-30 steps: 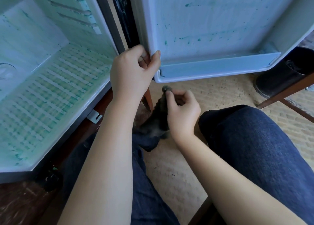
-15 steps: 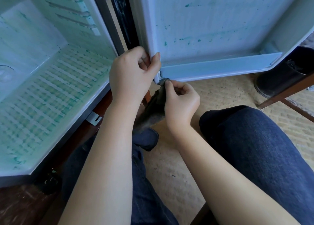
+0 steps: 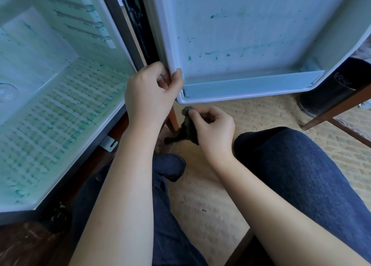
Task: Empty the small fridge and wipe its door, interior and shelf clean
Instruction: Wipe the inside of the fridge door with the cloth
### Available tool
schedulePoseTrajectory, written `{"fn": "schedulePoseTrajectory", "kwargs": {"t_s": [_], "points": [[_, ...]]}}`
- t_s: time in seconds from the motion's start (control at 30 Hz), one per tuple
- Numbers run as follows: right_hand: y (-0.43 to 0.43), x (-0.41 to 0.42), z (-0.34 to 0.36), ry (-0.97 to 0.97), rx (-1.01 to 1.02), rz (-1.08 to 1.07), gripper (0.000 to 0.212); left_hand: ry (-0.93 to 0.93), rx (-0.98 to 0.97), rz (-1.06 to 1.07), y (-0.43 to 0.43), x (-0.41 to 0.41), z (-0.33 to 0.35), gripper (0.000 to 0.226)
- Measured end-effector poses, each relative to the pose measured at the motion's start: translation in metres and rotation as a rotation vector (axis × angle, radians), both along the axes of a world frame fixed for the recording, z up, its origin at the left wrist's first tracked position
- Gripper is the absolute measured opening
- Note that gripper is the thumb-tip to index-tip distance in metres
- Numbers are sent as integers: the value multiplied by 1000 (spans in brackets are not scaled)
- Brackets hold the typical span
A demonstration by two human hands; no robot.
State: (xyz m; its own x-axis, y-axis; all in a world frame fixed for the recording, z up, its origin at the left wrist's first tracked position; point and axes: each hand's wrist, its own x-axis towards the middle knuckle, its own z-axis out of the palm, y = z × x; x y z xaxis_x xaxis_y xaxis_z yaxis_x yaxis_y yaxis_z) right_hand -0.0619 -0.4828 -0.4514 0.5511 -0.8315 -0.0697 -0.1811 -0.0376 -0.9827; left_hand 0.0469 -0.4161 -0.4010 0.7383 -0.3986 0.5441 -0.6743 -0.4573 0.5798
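- Fridge interior, far left: its ribbed floor and walls show green smears, so that part looks not yet wiped.
- Left hand grips the hinge-side edge of the open door at its lower corner. The fingers are curled round the edge and the thumb lies on the inner face, just as half a second ago, steadying the door.
- The door's inner panel shows scattered teal flecks above the low door shelf, so most of it seems left to clean.
- Right hand pinches a dark cloth between thumb and forefinger, with the other fingers curled in.
- Half a second ago the bunched cloth tip was pressed to the door's bottom corner. Now it has dropped just below that corner, close but apart, above the carpet.
- I take that as the down-stroke of a dab at the corner, with the wiping there only begun.
- Far right, a dark bin stands behind the door.
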Motion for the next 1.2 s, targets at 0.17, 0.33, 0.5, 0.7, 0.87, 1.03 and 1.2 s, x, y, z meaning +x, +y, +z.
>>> {"fn": "schedulePoseTrajectory", "kwargs": {"t_s": [0.17, 0.33, 0.5, 0.7, 0.87, 1.03, 1.2], "points": [[-5, 17, 13, 25, -7, -162, 8, 22, -4, 2, -2, -1, 0, 35], [10, 28, 15, 16, 65, -126, 10, 30, -1, 7, -3, 1, -1, 35], [-3, -1, 36, -160, -131, -91, 18, 29, -22, 15, -2, -2, -2, 38], [-44, 11, 63, -356, -617, -82, 13, 24, -22, 1, 2, -10, -4, 42], [-70, -5, 2, 237, -1365, 226, 46, 13, 9, 8, 6, -14, -7, 38], [-51, 23, 8, 247, -1447, 182, 33, -8, 8, 29, 6, -16, -11, 33], [-39, 34, 2, 218, -1590, 159, 35, 14, -49, 109, 1, -24, -13, 30]]}}
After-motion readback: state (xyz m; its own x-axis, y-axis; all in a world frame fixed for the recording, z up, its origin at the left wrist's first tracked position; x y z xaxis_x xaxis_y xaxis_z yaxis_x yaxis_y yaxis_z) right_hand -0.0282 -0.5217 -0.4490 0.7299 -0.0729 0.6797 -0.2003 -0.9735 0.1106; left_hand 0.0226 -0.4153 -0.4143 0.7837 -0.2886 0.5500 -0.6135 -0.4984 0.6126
